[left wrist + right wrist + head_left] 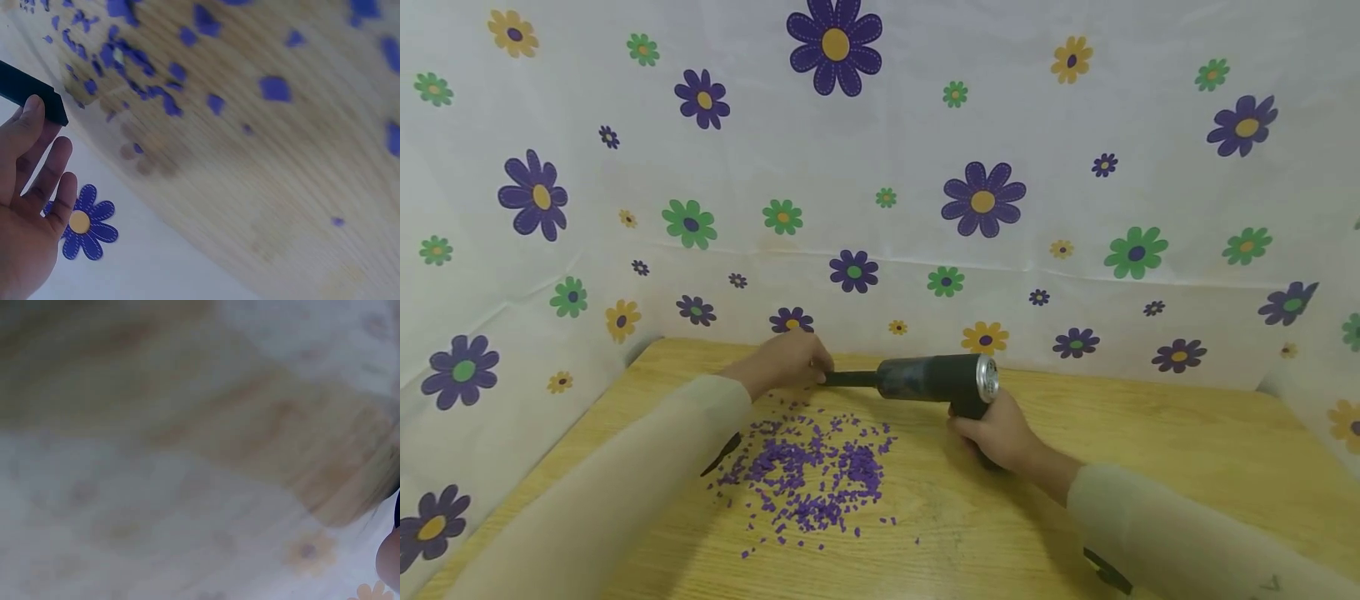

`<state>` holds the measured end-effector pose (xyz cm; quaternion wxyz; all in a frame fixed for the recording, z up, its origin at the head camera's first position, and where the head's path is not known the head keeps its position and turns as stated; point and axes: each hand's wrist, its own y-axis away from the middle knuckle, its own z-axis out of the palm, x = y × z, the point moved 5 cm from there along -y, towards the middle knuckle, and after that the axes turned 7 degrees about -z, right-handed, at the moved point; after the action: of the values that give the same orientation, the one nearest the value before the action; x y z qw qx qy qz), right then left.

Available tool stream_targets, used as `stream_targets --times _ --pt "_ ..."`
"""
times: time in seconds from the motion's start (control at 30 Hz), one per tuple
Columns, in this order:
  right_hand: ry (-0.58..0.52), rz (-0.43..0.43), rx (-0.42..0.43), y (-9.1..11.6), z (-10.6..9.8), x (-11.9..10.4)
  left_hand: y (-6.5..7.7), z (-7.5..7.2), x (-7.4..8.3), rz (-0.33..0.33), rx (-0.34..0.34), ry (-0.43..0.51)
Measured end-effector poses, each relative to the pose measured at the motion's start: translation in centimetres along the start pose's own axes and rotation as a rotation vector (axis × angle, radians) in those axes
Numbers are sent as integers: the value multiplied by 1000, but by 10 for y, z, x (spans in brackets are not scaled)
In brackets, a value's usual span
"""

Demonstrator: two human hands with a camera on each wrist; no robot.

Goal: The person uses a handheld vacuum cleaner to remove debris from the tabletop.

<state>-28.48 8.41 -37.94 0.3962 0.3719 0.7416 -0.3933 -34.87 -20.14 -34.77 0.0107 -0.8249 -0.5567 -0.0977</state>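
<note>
A black handheld vacuum cleaner (932, 377) with a silver rear cap is held level above the far part of the table. My right hand (1006, 433) grips its handle. At the other end, my left hand (786, 362) pinches the tip of the narrow nozzle (852, 379). The left wrist view shows the thumb and forefinger on the black nozzle (30, 90), the other fingers loosely bent. Small purple pieces (859, 467) lie scattered over the table, below and nearer than the nozzle. The right wrist view is mostly blurred, with only a bit of hand (390, 559) at its edge.
The wooden table (1150, 467) reaches back to a white sheet (880, 142) printed with purple, green and orange flowers. This sheet also hangs along the left and right sides. Dark bands (1107, 570) show under both sleeves.
</note>
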Motion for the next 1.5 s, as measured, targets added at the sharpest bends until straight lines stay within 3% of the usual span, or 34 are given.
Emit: stream_targets --times 0.17,0.4,0.67,0.83,1.13,1.5 --pt "-29 7 -33 -9 8 0 10 2 -13 35 11 -5" --pt "-29 -22 -79 -17 21 -1 28 3 -29 -8 8 41" --pt "-23 -10 -96 -20 27 -6 40 2 -37 13 -10 72" --pt "-23 -39 -118 -19 24 -2 44 4 -31 46 1 78" --pt "-23 -30 -120 -6 2 1 46 1 -3 196 48 48" --pt "-38 -21 -121 6 -17 10 42 6 18 214 55 33"
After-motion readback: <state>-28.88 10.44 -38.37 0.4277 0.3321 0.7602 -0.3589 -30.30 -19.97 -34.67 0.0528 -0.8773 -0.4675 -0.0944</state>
